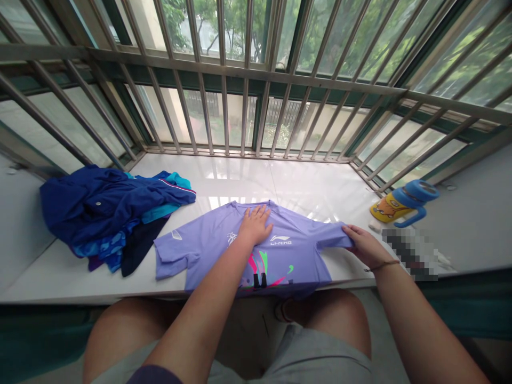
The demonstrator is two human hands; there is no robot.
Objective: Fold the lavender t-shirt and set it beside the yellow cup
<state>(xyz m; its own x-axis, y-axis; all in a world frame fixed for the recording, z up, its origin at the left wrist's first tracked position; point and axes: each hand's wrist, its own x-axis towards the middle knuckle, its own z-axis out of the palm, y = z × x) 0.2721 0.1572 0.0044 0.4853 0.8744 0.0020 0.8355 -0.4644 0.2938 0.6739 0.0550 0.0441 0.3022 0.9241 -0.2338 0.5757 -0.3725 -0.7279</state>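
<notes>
The lavender shirt point(216, 234) lies front side up on the white ledge point(312, 184), its neckline towards the barred window and its lower part reaching over the ledge's front edge. White lettering reading "LI-NING" and a pink, green and black print show on the chest. The sleeve on the left side of the view lies loosely on the ledge, with creases near the underarm.

The left hand point(256, 225) rests palm down on the upper chest, just below the neckline, its fingers spread. The right hand point(351, 236) pinches the end of the other sleeve point(332, 234) between thumb and fingers, the sleeve drawn out sideways. A thin bracelet point(386, 264) is on the right wrist.

To the left, near the shirt, is a heaped pile of clothes point(100, 208) in navy, blue and turquoise. To the right, beyond the right hand, are a blue and yellow bottle point(400, 205) with a handle, a small pale object point(375, 227) beside it, and a pixelated patch whose contents cannot be identified. Metal bars point(226, 112) cross the window behind the ledge.
</notes>
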